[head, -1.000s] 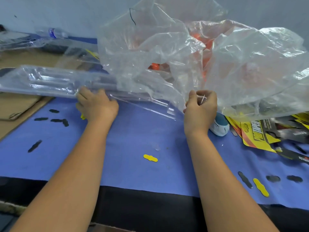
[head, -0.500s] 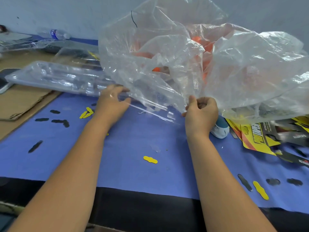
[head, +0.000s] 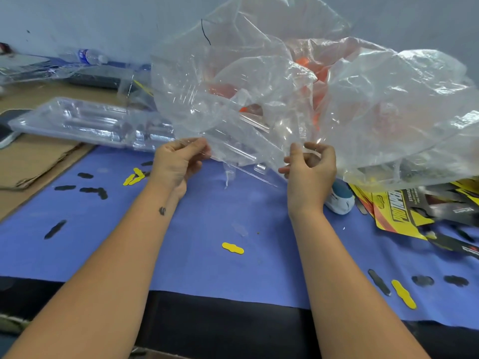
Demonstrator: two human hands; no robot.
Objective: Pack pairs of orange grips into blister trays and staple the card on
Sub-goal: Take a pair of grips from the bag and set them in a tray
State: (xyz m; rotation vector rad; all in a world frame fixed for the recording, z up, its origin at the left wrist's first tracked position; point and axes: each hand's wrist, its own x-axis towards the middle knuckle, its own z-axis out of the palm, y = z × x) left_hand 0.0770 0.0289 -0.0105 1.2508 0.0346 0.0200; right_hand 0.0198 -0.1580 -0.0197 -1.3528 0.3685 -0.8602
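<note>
A big crumpled clear plastic bag (head: 375,104) fills the upper right of the head view. Orange grips (head: 318,73) show dimly through it. My left hand (head: 178,161) pinches the bag's lower edge between thumb and fingers. My right hand (head: 309,167), fingers curled, holds the same edge further right. A clear blister tray (head: 248,169) lies tilted under the bag between my hands. A stack of clear blister trays (head: 85,120) rests at the left. Yellow and black printed cards (head: 399,208) lie at the right. A white and blue stapler (head: 339,196) sits just right of my right wrist.
The table carries a blue cloth (head: 207,229) with small yellow (head: 232,248) and black (head: 55,229) die-cut scraps scattered over it. Brown cardboard (head: 33,161) lies at the left. A water bottle (head: 89,57) lies by the back wall.
My left hand left the tray stack and moved right to pinch the bag's edge. My right hand stayed at the bag's edge and loosened its fist a little.
</note>
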